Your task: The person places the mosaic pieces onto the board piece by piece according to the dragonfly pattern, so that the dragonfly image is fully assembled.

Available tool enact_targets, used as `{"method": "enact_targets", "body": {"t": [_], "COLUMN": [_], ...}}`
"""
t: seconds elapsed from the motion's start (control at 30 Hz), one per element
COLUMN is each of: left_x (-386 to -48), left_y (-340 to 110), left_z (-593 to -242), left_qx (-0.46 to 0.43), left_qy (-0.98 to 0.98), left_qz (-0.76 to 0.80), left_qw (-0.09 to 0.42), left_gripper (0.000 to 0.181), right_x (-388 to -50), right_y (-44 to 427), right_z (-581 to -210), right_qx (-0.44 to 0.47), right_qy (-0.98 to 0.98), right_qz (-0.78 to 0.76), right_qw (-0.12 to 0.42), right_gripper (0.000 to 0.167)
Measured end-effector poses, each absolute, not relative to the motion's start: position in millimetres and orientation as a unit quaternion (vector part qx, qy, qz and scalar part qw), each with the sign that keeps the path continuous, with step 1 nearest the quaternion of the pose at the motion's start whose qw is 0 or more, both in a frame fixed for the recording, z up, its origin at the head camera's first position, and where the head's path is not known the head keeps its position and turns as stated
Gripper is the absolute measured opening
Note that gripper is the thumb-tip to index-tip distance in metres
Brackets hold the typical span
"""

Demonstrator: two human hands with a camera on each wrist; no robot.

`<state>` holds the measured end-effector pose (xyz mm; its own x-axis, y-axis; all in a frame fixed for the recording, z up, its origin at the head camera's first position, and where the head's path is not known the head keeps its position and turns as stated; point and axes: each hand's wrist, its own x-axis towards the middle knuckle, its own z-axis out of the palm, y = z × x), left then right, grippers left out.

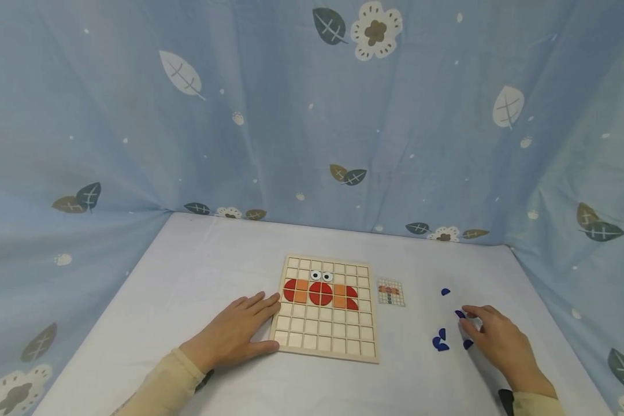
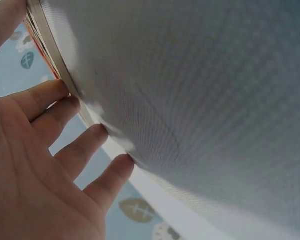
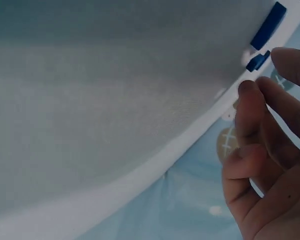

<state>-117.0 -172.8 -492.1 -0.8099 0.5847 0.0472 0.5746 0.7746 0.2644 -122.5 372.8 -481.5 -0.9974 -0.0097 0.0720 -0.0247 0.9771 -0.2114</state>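
My left hand [image 1: 235, 330] rests at the left edge of a wooden grid board [image 1: 323, 352], fingers fairly straight, fingertips touching its side; the left wrist view shows this hand [image 2: 55, 145] against the board's edge [image 2: 57, 60]. Red quarter-circle tiles [image 1: 320, 293], orange square tiles [image 1: 340, 295] and two eye tiles [image 1: 321, 276] sit in the grid. Over at the right, my right hand [image 1: 501, 344] reaches with bent fingers to a dark blue half-round tile [image 1: 460, 314]. In the right wrist view, thumb and finger stand apart near the blue tile [image 3: 258, 61]; no firm grip shows.
A small pattern card [image 1: 392, 293] lies right of the board. More blue tiles lie on the white table [image 1: 229, 254]: one farther back [image 1: 445, 292], one below the right hand [image 1: 468, 344] and a small cluster [image 1: 439, 343]. A blue printed curtain [image 1: 291, 127] surrounds the table.
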Motion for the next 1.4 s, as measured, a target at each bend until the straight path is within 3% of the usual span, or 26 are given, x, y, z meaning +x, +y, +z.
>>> {"method": "enact_targets", "body": {"t": [0.3,0.67,1.4], "left_x": [-118.2,-119.6,-121.2], "left_y": [-173.7,-173.7,-172.2], "left_z": [-493.0,-493.5,-490.9], "left_qx": [0.310,0.302,0.319], "left_qy": [0.942,0.945,0.936], "left_qz": [0.130,0.118,0.146], "left_qw": [0.017,0.033,0.029], "left_gripper": [0.082,0.084,0.082], "right_x": [-130.6,-131.7,-129.7], "right_y": [367.2,366.4,364.9], "right_z": [-482.7,-480.0,-481.6], "right_qx": [0.017,-0.004,0.050], "right_qy": [-0.993,-0.994,-0.990], "right_qz": [0.114,0.110,0.128], "right_qw": [0.005,-0.015,0.027], "right_gripper": [0.020,0.033,0.026]}}
